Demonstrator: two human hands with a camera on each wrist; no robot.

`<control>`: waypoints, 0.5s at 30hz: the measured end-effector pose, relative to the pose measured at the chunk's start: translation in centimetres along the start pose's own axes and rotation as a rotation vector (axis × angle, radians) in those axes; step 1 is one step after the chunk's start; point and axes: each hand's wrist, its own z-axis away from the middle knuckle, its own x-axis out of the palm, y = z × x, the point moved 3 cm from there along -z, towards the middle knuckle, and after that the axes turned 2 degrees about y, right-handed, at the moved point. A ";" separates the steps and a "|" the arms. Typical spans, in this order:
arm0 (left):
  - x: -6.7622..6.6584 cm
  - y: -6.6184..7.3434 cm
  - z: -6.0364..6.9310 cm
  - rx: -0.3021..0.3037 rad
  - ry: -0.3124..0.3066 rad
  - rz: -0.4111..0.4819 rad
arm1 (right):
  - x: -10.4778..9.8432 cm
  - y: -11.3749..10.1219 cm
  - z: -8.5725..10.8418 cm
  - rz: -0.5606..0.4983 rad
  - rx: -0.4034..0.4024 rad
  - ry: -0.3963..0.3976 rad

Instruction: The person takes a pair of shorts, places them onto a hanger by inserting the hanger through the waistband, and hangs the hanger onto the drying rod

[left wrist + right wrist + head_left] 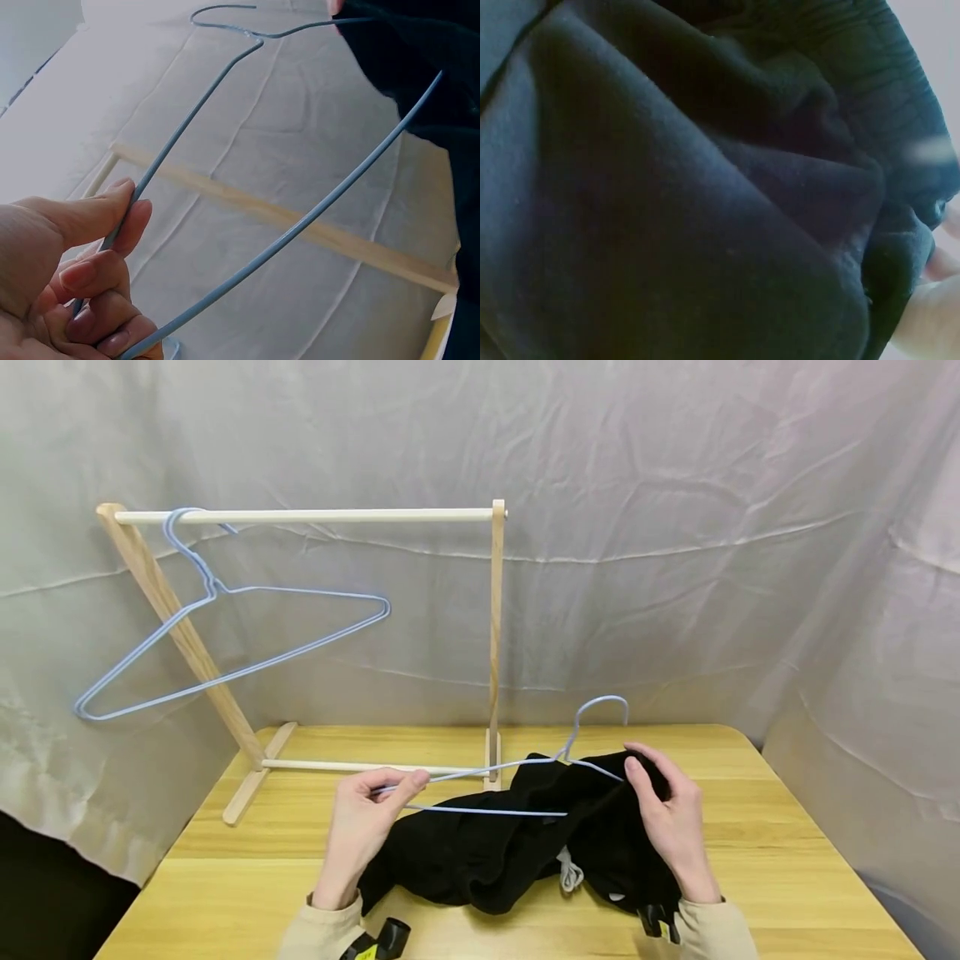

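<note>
A light blue wire hanger (487, 811) is held above the table, hook up. My left hand (363, 818) grips its left end, thumb and fingers curled round the wire in the left wrist view. Its right end goes into the black drawstring pants (510, 868), where the cloth hides it. My right hand (675, 818) pinches the edge of the pants near that end, thumb in front. A grey drawstring (570, 870) hangs from the cloth. In the right wrist view, a gathered waistband (900, 97) shows beside the fingers, which are mostly hidden.
A wooden rack (315, 516) stands at the back left of the wooden table (780, 860). Blue hangers (197, 560) hang at the left of its top rail. The rack's right post (496, 635) rises behind the pants. Grey curtains (675, 568) enclose the table.
</note>
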 end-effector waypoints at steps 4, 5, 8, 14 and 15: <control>0.9 -0.3 0.1 -0.003 -0.025 -0.008 | -0.1 0.1 0.0 0.007 -0.035 0.026; 1.1 -0.3 0.2 -0.005 -0.031 -0.006 | -0.1 0.1 0.0 0.013 -0.047 0.031; 1.9 -0.4 0.3 -0.003 -0.058 0.001 | -0.1 0.0 0.0 0.022 -0.080 0.038; 3.4 -0.6 0.7 0.003 -0.073 -0.025 | 0.1 -0.9 -0.1 0.064 -0.185 -0.017; 3.6 -0.6 0.7 0.003 -0.068 -0.025 | 0.2 -1.1 -0.1 0.077 -0.210 -0.037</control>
